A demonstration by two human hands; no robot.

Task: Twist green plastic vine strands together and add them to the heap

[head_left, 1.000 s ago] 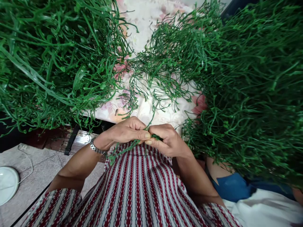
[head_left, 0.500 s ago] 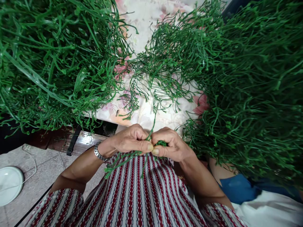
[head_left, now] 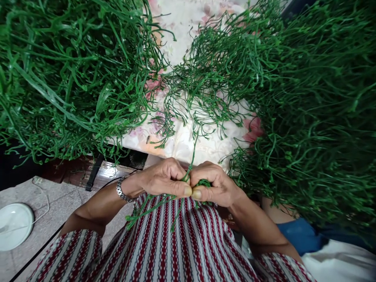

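Thin green stems run up from between my hands, with more ends hanging below over the striped clothing. My left hand, with a metal watch on its wrist, is closed on these stems, thumb and fingers pinched. Beside it my right hand is closed too, a small green bunch showing in its curled fingers. The two thumb tips touch or nearly touch. How the stems join between the fingertips is hidden.
A large heap of green strands fills the left, another heap the right. Loose strands lie over the flowered tablecloth between them. A round white object is at the lower left. Blue and white cloth shows at the lower right.
Both hands have shifted slightly down in the view, and the stem ends hanging below them have moved a little. The pinching grips look much the same.
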